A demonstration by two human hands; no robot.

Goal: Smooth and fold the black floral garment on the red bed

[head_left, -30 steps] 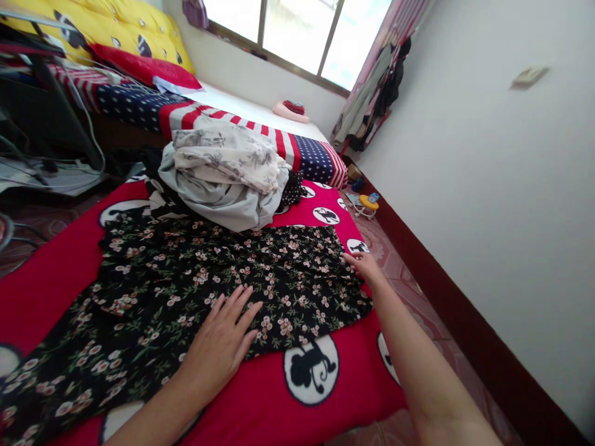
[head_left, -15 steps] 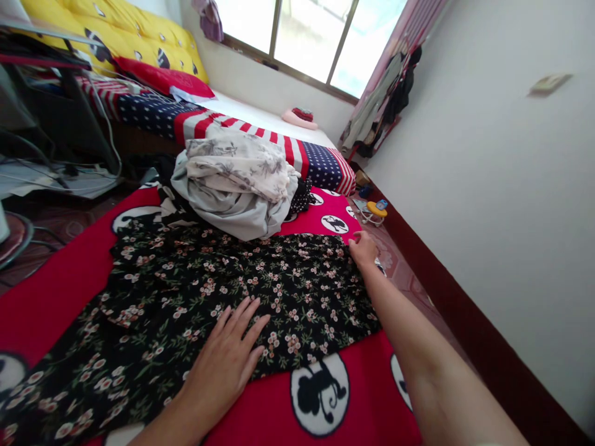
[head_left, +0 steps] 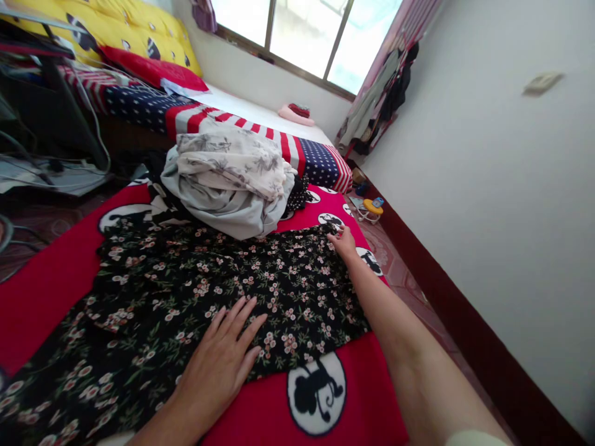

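Note:
A black floral garment, printed with pink blossoms and green leaves, lies spread across a red blanket. My left hand rests flat on the near part of the cloth, fingers spread. At the far right corner of the garment, my right hand pinches the edge of the fabric between thumb and fingers. Just beyond the garment sits a bundled pile of pale grey and white patterned cloth, which hides part of its far edge.
Behind the pile, a bed with a stars-and-stripes sheet runs below the window. A desk with cables is at the left. A yellow stool stands on the floor by the right wall.
My right hand has shifted a little left, drawing the garment's far right corner with it and uncovering more blanket at the right. My left hand remains flat on the cloth.

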